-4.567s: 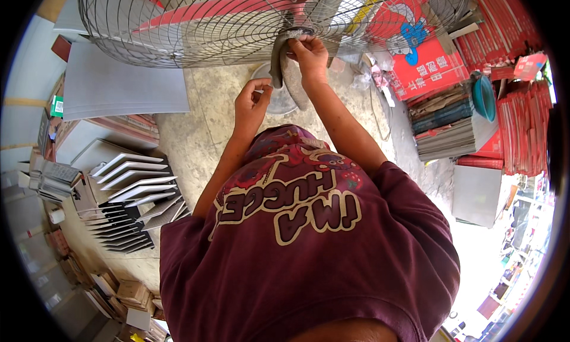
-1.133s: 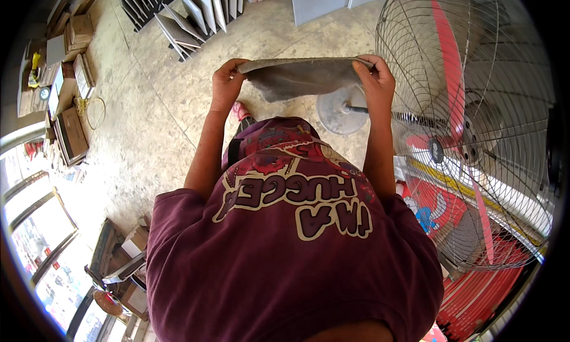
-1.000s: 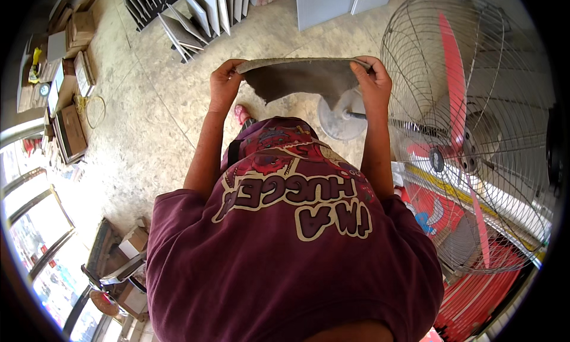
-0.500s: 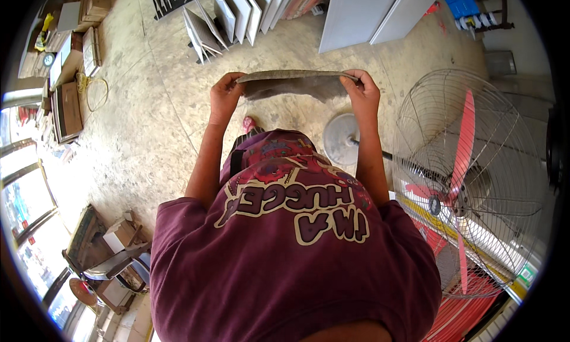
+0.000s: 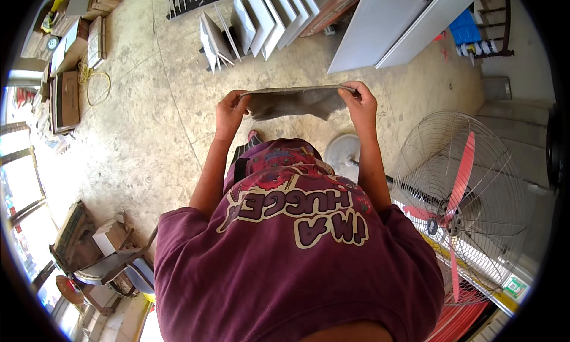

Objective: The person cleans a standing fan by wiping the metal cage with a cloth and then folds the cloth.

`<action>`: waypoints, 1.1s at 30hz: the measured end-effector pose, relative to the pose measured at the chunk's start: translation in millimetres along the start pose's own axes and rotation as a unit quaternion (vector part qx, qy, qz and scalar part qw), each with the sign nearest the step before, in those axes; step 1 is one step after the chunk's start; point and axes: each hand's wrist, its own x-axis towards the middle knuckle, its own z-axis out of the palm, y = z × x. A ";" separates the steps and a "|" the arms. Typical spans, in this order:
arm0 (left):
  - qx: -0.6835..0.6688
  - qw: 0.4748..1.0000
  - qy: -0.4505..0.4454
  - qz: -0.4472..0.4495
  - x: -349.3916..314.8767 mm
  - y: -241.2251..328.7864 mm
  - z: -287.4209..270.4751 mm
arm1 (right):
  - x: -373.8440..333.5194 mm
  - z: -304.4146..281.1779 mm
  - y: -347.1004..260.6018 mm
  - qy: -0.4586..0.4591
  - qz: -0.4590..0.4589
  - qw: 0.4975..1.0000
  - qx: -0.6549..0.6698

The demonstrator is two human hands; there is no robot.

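Observation:
A dark grey-brown cloth [image 5: 297, 103] is stretched between my two hands in front of my body, its upper edge folded and fairly straight. My left hand [image 5: 231, 111] pinches its left corner between thumb and fingers. At the opposite corner, my right hand [image 5: 360, 102] grips the same upper edge, thumb on the near side. The lower part of the cloth hangs loose with an uneven edge. Both forearms reach forward from my purple shirt, and the cloth touches nothing but my hands.
White panels [image 5: 256, 22] stand in a black rack ahead, with larger grey panels [image 5: 380, 30] leaning beside them. A caged fan with red blades [image 5: 461, 176] stands close on my right, its round base [image 5: 342, 154] near my feet. Boxes [image 5: 66, 98] and a chair [image 5: 113, 265] are at left.
The view has shifted, and my hands with the cloth appear slightly lower. More of the cloth's hanging face shows. Both hands keep their hold.

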 end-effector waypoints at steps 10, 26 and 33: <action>0.084 0.989 0.087 0.081 18.8 -14.1 -5.0 | 38.9 14.2 6.4 -0.036 -0.019 0.999 -0.018; 0.075 0.995 0.062 0.015 75.7 29.4 44.6 | 124.9 -13.0 27.6 -0.039 -0.031 0.998 0.034; 0.063 0.996 0.064 0.023 86.5 27.3 52.2 | 144.6 -18.1 34.3 -0.052 -0.009 0.998 0.041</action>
